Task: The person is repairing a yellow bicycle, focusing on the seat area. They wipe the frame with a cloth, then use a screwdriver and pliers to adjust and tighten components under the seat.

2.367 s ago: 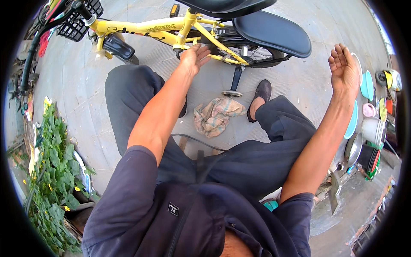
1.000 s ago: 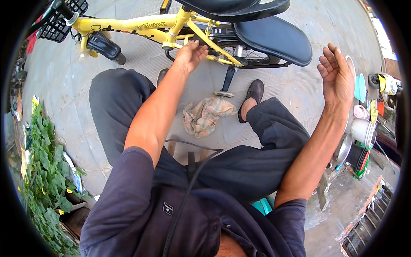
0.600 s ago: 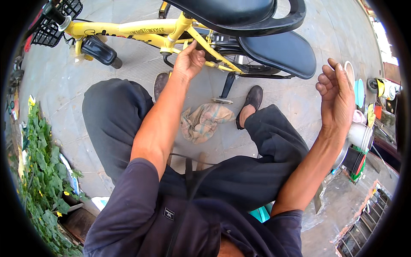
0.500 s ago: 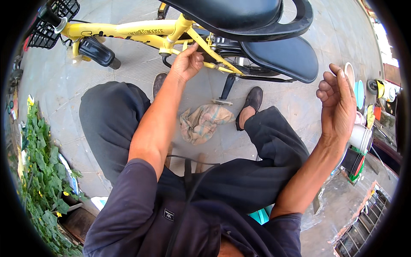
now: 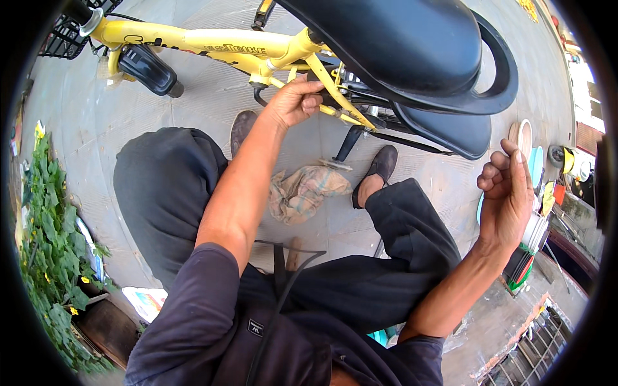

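Bicycle with a yellow frame stretches across the far part of the view, ahead of the seated person, its front end toward the left and its rear toward the right. Its black saddle looms large, hiding much of what lies beneath, and a lower black rear seat shows behind it. At the other end are a black mudguard and, cut by the rim, a black basket.

Left hand is at the lower frame, near where the tubes meet, with its fingers curled and thumb pointing toward the frame; whether it grips or merely touches anything, I cannot tell. Right hand is raised well apart from the bicycle, fingers loosely bent, released, with nothing seen in it.

Below the frame hangs a pedal, its edge overlapping a crumpled checked cloth on the grey paved ground; contact between them is unclear. The cloth lies between two dark shoes. Farther out, leafy plants with yellow flowers line the left, while a turquoise basin and a metal grate sit at the right.
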